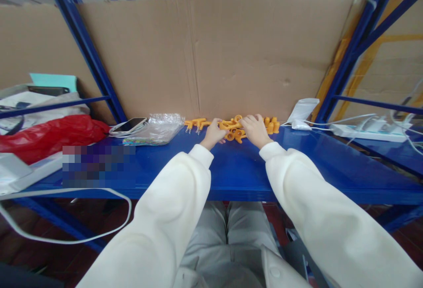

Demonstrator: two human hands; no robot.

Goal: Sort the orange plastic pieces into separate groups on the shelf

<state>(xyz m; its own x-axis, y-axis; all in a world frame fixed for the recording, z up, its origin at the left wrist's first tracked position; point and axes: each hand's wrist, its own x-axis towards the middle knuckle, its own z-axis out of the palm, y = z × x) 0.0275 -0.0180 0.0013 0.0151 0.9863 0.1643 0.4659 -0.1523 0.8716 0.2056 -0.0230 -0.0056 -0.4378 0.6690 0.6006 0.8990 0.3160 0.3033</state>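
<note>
Against the cardboard at the back of the blue shelf, my left hand [214, 134] is closed on an orange-yellow plastic part [228, 125], its fingers curled at the part's left end. To the right, my right hand [255, 130] has its bent fingers pressed together at the same cluster; its fingertips partly hide what they grip. Between and below the hands lie round orange pieces [238, 134] with ring-shaped ends. Left of my left hand are branching orange pieces [197, 123] with metal springs. Several short orange cylinders [273, 126] stand just right of my right hand.
A clear plastic bag pack [161, 129] and a phone [132, 124] with a white cable lie to the left. Farther left is a red plastic bag [59, 134]. Right are a white packet [302, 112] and a power strip [370, 131] with cables. Blue posts flank the shelf.
</note>
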